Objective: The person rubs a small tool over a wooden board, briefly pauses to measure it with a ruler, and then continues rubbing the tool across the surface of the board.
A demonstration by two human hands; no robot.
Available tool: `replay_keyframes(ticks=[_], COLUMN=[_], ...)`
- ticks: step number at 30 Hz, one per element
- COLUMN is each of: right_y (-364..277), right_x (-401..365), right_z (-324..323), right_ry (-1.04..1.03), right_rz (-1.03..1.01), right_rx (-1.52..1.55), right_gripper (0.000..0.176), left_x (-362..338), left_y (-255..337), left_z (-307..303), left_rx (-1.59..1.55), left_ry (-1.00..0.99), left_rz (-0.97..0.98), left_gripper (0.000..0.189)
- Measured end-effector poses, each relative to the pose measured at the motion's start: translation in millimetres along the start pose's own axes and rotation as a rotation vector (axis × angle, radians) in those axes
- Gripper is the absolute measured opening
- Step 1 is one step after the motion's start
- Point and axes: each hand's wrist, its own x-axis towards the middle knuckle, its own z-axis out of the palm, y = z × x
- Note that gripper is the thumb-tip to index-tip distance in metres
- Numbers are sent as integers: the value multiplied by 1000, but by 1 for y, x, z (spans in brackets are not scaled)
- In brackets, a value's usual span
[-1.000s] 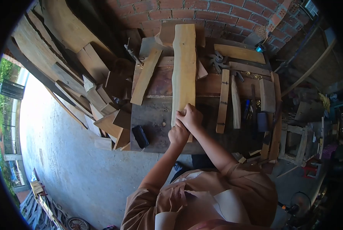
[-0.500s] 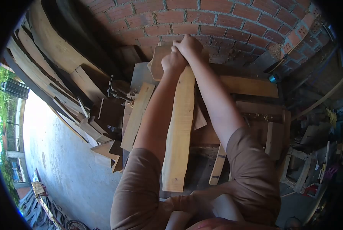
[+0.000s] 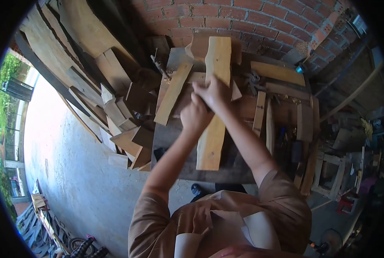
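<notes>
Plank [image 3: 210, 144]: long, pale yellow-tan wood with a smooth face, wavy uneven edges and a square-cut near end. It lies flat along the counter [image 3: 168, 135], its far end up by the brick wall [image 3: 243, 17] and its near end close to the counter's front edge. Both hands are on it at about mid-length. Left hand [image 3: 195, 115] has its fingers clenched into a fist, pressed on the plank's left edge. Right hand [image 3: 213, 92] is just beyond it and touching it, fingers bent down over the plank face; cannot tell if they actually grip. A narrower board [image 3: 172, 92] lies slanted just left of the plank, thin slats [image 3: 259, 114] lie to its right, and a scrap pile [image 3: 114, 94] leans beside the counter over the concrete floor [image 3: 71, 150]. Versus half a second ago: the hands were at the plank's far end by the wall with arms stretched out, and now they are pulled back to the middle with elbows bent. The view has drawn back too, so more of the counter and the slats show. A second ago the hands were at the near end. The plank lies along the same line on the counter throughout, and the board beside it is unmoved.
</notes>
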Motion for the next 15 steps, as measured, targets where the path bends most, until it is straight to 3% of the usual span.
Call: replay_keyframes(ticks=[4,5,7,11,15], right_y=[43,49,59,77,85], right_x=[-147,-175,-211,-224,-184], right_z=[57,65,77,92,94], right_ry=[-88,-104,-118,-4,73], right_rz=[27,46,69,31,45], right_rx=[-24,-41,-64,2,-88], right_gripper=[40,41,41,43,42], left_x=[-155,-180,-216,-225,-188], left_y=[-36,-39,-50,-55,-49], left_z=[0,-4,-1,6,26], left_rx=[-21,-18,-59,-84,-30], left_ry=[-224,-280,-393,-474,-437], left_rz=[-104,-148,-176,-173,-139], left_gripper=[66,53,61,63,62])
